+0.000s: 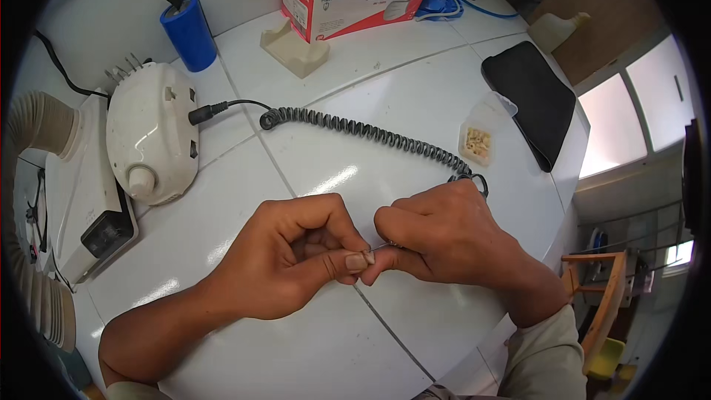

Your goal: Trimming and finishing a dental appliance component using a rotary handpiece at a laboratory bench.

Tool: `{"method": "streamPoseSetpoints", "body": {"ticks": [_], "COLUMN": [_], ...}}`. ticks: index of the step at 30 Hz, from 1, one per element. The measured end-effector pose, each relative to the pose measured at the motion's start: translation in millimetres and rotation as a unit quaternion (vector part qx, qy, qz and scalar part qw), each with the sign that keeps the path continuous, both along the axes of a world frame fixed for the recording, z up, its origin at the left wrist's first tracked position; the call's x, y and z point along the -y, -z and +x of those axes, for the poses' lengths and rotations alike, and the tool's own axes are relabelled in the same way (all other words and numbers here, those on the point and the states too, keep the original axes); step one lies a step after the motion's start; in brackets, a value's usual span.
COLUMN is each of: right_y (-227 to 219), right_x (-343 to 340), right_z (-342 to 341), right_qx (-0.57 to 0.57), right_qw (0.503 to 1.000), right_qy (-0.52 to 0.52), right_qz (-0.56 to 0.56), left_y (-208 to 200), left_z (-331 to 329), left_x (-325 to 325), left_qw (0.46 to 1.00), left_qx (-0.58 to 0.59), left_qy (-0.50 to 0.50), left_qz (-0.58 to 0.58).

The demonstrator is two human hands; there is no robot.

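Hose (43, 120), ribbed and beige, runs down the left edge beside a white machine (80, 189). Right of that sits a cream control box (152, 133) with a knob, a blue cylinder (189, 33) standing on its far side. Near the middle, the left hand (285, 259) pinches a small pale piece (369, 257) between thumb and forefinger, mostly covered by the fingertips. It looks light, stiff and perhaps brittle, and could slip; a gentle hold at its sides seems best. Just right, the right hand (455, 233) is closed narrowly around a thin metal rod (381, 245), its tip at the piece; whether they touch, I cannot tell. The rod looks slim and rigid, best held well back from the tip. Beyond that hand, a coiled black cord (363, 128) stretches from the box, near a clear tub (489, 115) of pale bits. Farther right lies a black case (535, 100).
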State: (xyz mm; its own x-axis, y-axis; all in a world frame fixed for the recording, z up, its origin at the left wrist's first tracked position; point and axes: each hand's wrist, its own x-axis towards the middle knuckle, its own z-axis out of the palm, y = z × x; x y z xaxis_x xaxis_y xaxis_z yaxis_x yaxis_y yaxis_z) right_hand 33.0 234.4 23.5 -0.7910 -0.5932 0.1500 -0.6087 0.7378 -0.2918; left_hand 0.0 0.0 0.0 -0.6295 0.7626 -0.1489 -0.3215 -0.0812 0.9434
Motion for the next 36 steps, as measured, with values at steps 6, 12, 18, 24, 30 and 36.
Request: {"method": "streamPoseSetpoints", "body": {"ticks": [6, 12, 18, 24, 30, 36], "right_y": [-1.5, -1.1, -1.5, -2.3, -2.2, -1.4], "right_x": [-2.5, -2.4, -2.1, -1.9, -1.4, -2.1], "right_z": [0.1, 0.7, 0.2, 0.0, 0.4, 0.2], "right_qx": [0.004, 0.009, 0.001, 0.005, 0.003, 0.005], "right_qw": [1.000, 1.000, 1.000, 1.000, 1.000, 1.000], "right_qy": [-0.001, 0.003, -0.005, -0.008, 0.000, -0.003], "right_qz": [0.003, 0.008, 0.003, 0.005, 0.002, 0.001], "left_y": [2.0, 3.8, 3.0, 4.2, 3.7, 3.4], "left_z": [1.6, 0.6, 1.0, 0.7, 0.5, 0.6], "left_x": [-1.8, -3.0, -2.1, -1.0, -1.1, -1.2], "left_qw": [1.000, 1.000, 1.000, 1.000, 1.000, 1.000], "left_qx": [0.010, 0.003, 0.013, 0.014, 0.007, -0.001], "left_qy": [0.001, -0.003, 0.001, 0.005, 0.006, 0.006], "left_qz": [0.016, 0.016, 0.020, 0.025, 0.021, 0.019]}}
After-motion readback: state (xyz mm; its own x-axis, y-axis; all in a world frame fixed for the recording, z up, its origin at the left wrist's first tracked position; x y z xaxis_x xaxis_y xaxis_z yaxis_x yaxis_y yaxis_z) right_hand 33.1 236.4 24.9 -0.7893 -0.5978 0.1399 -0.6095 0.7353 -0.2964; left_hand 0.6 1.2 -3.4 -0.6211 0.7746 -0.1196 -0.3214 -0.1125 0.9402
